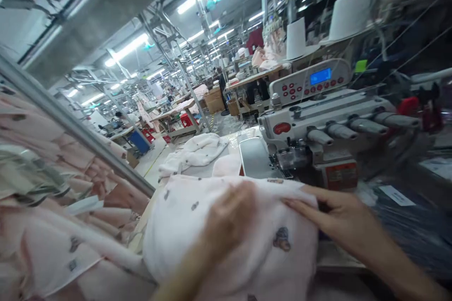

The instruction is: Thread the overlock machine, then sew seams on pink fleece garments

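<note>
A pale pink printed fabric piece, soft-looking and dotted with small motifs, spreads across the front of the sewing table. My left hand lies over its middle, and motion blur smears the fingers. At the fabric's right edge, my right hand pinches the cloth between thumb and fingers. Just beyond the cloth stands an overlock sewing machine, its metal plate facing me. The presser foot area shows only as a dark, unclear cluster.
A white printed cloth lies bunched behind the fabric. Pink garment pieces fill the left side behind a metal rail. White thread cones stand above the machine. Dark plastic-wrapped material lies at the right.
</note>
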`<state>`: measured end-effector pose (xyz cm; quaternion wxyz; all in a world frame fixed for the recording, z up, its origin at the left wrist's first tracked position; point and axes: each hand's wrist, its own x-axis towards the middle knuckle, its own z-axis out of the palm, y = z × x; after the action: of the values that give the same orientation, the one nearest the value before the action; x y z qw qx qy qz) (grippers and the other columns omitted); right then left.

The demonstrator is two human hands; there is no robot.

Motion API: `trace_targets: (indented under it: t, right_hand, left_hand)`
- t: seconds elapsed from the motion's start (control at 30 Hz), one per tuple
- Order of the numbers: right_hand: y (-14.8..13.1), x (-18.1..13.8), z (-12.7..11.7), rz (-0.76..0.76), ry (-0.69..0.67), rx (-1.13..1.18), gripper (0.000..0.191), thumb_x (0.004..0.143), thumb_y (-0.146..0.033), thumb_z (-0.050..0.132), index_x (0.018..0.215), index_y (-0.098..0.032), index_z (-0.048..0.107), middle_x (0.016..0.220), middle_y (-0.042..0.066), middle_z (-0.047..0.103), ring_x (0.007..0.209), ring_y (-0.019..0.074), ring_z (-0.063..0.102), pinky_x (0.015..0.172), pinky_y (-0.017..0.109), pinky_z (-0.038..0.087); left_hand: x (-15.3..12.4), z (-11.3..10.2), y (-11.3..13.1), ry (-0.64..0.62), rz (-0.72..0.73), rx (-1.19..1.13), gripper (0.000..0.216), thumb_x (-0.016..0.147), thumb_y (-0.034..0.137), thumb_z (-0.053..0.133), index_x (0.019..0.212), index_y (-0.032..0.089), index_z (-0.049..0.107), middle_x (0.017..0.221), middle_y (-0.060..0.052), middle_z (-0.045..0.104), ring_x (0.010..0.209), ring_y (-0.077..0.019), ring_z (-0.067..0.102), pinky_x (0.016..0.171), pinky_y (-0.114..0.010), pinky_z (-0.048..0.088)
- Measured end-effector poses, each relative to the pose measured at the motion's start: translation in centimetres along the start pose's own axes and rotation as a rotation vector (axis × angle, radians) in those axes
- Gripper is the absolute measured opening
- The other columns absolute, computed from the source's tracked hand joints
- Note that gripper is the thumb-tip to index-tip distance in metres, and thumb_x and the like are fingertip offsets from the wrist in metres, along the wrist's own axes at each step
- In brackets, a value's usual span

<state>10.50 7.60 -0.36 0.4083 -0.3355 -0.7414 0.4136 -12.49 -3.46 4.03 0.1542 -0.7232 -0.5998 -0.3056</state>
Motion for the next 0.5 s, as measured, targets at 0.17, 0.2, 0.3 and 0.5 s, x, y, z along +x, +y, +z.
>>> trace_targets:
  t: [0.17, 0.2, 0.3, 0.5]
  right_hand:
    - [0.9, 0.7, -0.1, -0.082, 0.013, -0.156, 0.037, 0.089, -0.056, 0.064, 0.085, -0.022, 0.080, 0.078, 0.000, 0.074, 0.067, 0.0201, 0.070, 0.054, 0.022, 0.053]
    - [0.8, 0.9, -0.2, -0.115, 0.058, -0.209, 0.037, 0.091, -0.055, 0.062, 0.084, -0.022, 0.079, 0.075, -0.001, 0.072, 0.063, 0.0179, 0.068, 0.052, 0.021, 0.051]
    - [0.3, 0.7, 0.0, -0.240, 0.119, -0.287, 0.029, 0.094, -0.042, 0.057, 0.080, -0.023, 0.074, 0.074, -0.001, 0.067, 0.062, 0.0136, 0.064, 0.052, 0.020, 0.047]
    - [1.7, -2.3, 1.6, -0.441, 0.413, -0.258, 0.021, 0.092, -0.024, 0.061, 0.105, -0.032, 0.074, 0.092, 0.000, 0.055, 0.073, 0.0060, 0.061, 0.062, 0.010, 0.049]
  left_hand:
    - [0.7, 5.4, 2.9, -0.353, -0.096, -0.073, 0.068, 0.101, 0.051, 0.044, 0.159, 0.019, 0.028, 0.164, -0.011, 0.033, 0.155, -0.0334, 0.027, 0.123, -0.066, 0.028]
    - [1.5, 5.1, 2.6, -0.397, -0.138, -0.098, 0.070, 0.101, 0.054, 0.044, 0.159, 0.018, 0.030, 0.164, -0.012, 0.034, 0.155, -0.0337, 0.026, 0.124, -0.067, 0.023]
    - [3.0, 4.0, 1.4, -0.368, -0.185, -0.176, 0.060, 0.099, 0.049, 0.051, 0.153, 0.023, 0.042, 0.163, -0.010, 0.037, 0.155, -0.0350, 0.025, 0.124, -0.071, 0.017]
    - [3.7, 3.9, 1.3, -0.223, 0.138, -0.408, 0.053, 0.085, 0.015, 0.062, 0.137, 0.028, 0.061, 0.119, -0.008, 0.069, 0.121, -0.0257, 0.061, 0.124, -0.057, 0.027]
